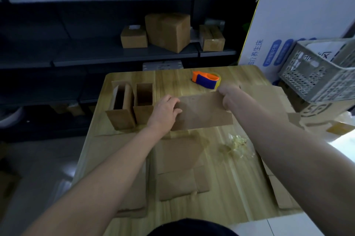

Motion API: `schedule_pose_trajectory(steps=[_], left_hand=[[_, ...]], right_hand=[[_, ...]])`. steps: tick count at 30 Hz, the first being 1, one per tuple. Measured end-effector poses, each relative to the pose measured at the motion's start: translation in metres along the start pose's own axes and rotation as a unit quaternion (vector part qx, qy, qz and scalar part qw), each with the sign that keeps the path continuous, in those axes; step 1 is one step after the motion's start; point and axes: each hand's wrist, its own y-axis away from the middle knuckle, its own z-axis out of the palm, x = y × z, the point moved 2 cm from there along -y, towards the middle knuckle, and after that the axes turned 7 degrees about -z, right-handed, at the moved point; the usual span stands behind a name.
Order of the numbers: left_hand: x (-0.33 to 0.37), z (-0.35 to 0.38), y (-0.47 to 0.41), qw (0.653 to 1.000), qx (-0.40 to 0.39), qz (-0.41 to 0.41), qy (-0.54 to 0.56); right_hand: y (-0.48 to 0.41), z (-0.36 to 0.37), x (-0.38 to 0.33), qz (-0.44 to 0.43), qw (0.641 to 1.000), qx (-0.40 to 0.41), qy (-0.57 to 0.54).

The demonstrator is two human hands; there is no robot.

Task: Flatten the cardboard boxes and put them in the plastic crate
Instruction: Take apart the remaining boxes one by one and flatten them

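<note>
Grips flat box at its left edge with left hand, fingers curled over the top face; thumb hidden. Grips the far right corner of the same box with right hand, fingers curled round the edge. Holds flat box over the middle of the bench, broad face up and tilted toward the camera; contact with the bench cannot be told. At the far left of the bench: two open boxes, upright, side by side and touching, openings up, just beside the left hand. Behind the right hand, near the far edge: tape gun, orange and blue, lying on the wood. On the near half of the bench: flat sheets of cardboard, lying overlapped. Right of these: tape scraps, clear, crumpled in a loose clump. Off the right side of the bench: crate, grey, perforated, tilted, seated on a printed brown carton, apart from flat box. Beyond the bench: shelf with closed cardboard boxes.
</note>
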Motion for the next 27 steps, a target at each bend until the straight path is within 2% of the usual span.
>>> schedule_pose_trajectory(steps=[2,8,10,13,15,18,22,27], left_hand=[[-0.004,-0.002,0.002,1.0,-0.02,0.008,-0.013],[-0.014,0.003,0.009,0.997,-0.073,0.019,-0.033],[-0.016,0.006,0.01,0.996,-0.084,0.018,-0.033],[-0.017,0.01,0.008,0.995,-0.094,0.008,-0.031],[-0.017,0.011,0.004,0.995,-0.092,-0.003,-0.033],[-0.015,0.011,-0.001,0.996,-0.086,-0.015,-0.03],[-0.011,0.011,-0.005,0.994,-0.092,-0.023,-0.05],[-0.012,0.008,-0.009,0.993,-0.096,-0.047,-0.055]], right_hand=[[-0.001,0.0,0.012,0.043,0.999,-0.012,0.019],[0.004,0.003,0.038,0.074,0.995,-0.005,0.065],[0.002,0.003,0.047,0.081,0.995,-0.012,0.049],[0.003,0.001,0.053,0.099,0.995,0.021,-0.004],[0.005,0.0,0.053,0.085,0.996,0.011,-0.009],[0.005,-0.002,0.054,0.06,0.997,-0.028,0.048],[0.003,-0.003,0.055,0.003,0.991,-0.004,0.136],[0.008,0.004,0.051,-0.021,0.989,0.017,0.148]])
